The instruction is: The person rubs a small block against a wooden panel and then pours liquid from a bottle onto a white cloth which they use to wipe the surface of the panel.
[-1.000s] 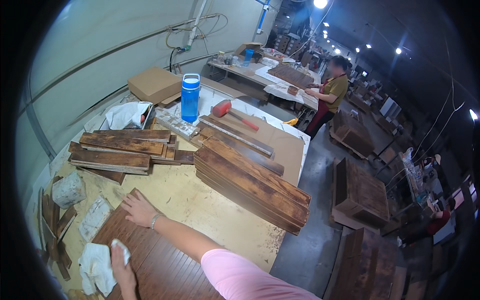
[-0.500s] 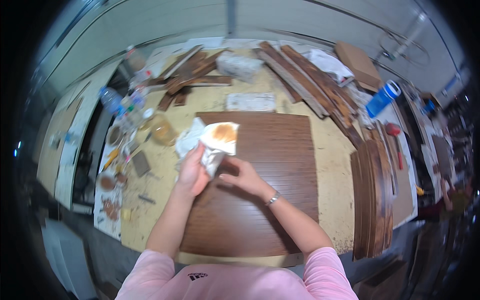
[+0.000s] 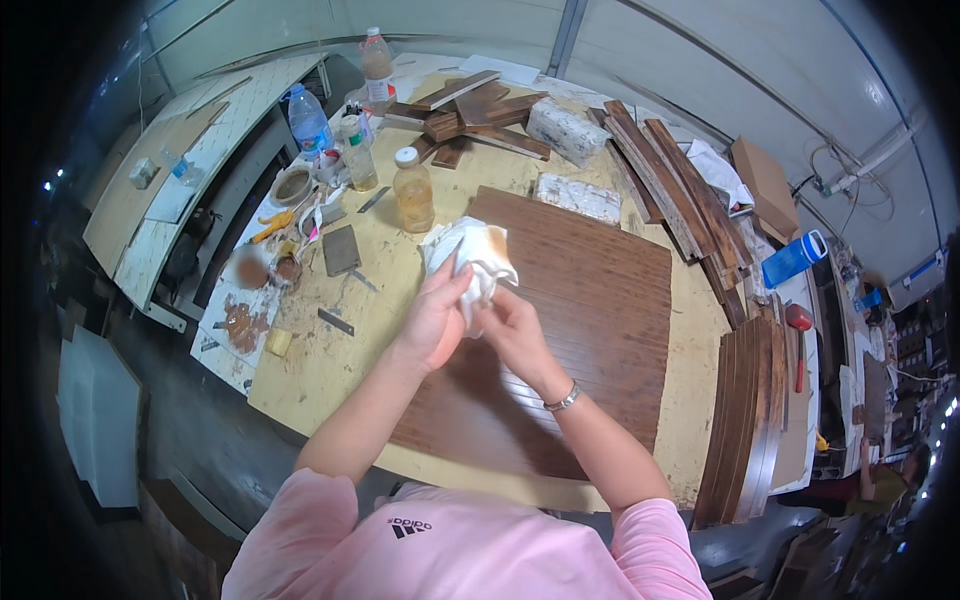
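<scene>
A crumpled white cloth (image 3: 470, 255) with an orange-brown stain is bunched between my hands. My left hand (image 3: 440, 312) grips it from the left, fingers wrapped round its lower part. On the other side, the fingers of my right hand (image 3: 508, 325) are curled against the cloth's lower end, pinching it. Both hands are above a dark brown panel of grooved wood (image 3: 590, 300), which lies on the yellowish tabletop. Just beyond the cloth stands a bottle of amber liquid (image 3: 413, 195) with a white cap.
Dark wood offcuts (image 3: 470, 105) lie at the back, and longer strips (image 3: 670, 180) at back right. Curved boards (image 3: 745, 420) are stacked along the right edge, near a blue bottle (image 3: 793, 260). At left are plastic bottles (image 3: 308, 125), a grey block (image 3: 341, 250) and a yellow-handled tool (image 3: 270, 226).
The cloth has been gathered into a tighter bunch, its stain now partly folded away. My right hand has closed onto it. The whole view has turned and shifted.
</scene>
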### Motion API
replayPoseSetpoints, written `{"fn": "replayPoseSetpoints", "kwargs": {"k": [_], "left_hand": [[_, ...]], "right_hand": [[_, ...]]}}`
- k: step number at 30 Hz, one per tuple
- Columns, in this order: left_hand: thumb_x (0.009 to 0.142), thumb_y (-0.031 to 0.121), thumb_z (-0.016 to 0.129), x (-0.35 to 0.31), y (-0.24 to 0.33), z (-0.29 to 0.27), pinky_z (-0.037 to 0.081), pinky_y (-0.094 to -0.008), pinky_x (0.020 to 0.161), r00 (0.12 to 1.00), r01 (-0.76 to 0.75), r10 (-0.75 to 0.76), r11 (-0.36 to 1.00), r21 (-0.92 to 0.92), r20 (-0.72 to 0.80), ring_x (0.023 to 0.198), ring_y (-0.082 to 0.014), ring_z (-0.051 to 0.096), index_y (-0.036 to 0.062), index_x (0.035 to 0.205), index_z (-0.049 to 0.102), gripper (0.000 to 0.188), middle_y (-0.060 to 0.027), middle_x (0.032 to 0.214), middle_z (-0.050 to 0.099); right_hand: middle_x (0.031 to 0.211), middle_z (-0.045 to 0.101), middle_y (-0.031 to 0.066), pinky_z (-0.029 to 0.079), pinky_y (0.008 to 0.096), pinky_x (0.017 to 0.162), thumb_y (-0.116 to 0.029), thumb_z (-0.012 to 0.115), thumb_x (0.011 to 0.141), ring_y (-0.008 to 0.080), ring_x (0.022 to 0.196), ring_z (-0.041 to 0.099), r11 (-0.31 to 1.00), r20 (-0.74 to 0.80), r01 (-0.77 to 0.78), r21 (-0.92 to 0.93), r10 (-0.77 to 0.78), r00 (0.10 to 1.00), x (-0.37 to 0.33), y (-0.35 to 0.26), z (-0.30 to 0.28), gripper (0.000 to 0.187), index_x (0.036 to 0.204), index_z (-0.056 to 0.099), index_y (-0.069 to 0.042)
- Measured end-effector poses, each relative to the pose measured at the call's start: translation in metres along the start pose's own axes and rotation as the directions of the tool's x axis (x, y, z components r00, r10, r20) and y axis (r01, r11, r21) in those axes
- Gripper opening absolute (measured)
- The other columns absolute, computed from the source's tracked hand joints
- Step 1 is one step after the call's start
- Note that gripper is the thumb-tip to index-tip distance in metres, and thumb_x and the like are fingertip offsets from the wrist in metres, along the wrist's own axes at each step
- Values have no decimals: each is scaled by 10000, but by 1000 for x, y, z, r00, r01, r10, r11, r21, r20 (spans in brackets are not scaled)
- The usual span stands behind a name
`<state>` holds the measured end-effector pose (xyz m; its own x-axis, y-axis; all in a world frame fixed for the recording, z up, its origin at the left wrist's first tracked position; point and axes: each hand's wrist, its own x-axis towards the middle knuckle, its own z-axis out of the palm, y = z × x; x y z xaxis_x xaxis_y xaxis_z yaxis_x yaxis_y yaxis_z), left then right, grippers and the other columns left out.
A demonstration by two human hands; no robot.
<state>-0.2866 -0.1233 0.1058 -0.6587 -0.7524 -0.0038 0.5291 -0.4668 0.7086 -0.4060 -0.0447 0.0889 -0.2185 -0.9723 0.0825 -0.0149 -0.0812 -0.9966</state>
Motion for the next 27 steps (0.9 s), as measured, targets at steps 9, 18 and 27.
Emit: {"fn": "replayPoseSetpoints", "kwargs": {"k": [9, 18, 27], "left_hand": [[829, -103, 671, -35, 31, -40, 562, -289, 823, 974, -63, 152, 896, 440, -170, 961, -159, 674, -77, 1251, 584, 432, -152, 1129, 683], [701, -96, 767, -104, 115, -17, 522, -295, 830, 690, -436, 684, 134, 890, 235, 949, -190, 669, 12, 1109, 682, 430, -62, 984, 679], [888, 13, 652, -78, 118, -90, 501, -267, 820, 945, -276, 326, 784, 556, 10, 962, -143, 656, -6, 989, 627, 106, -54, 980, 661]], "right_hand": [[922, 691, 25, 504, 267, 831, -76, 537, 904, 97, 865, 623, 996, -125, -30, 87, 41, 991, -5, -38, -30, 201, 978, 689, 33], [939, 661, 3, 443, 238, 796, -42, 541, 935, 66, 857, 559, 911, -28, 105, 399, -102, 994, -11, -114, -17, 159, 1026, 661, 7], [1028, 704, 65, 522, 249, 768, 6, 613, 939, 104, 879, 639, 972, 86, -167, 163, 154, 984, 33, -80, -3, 227, 1155, 684, 8]]}}
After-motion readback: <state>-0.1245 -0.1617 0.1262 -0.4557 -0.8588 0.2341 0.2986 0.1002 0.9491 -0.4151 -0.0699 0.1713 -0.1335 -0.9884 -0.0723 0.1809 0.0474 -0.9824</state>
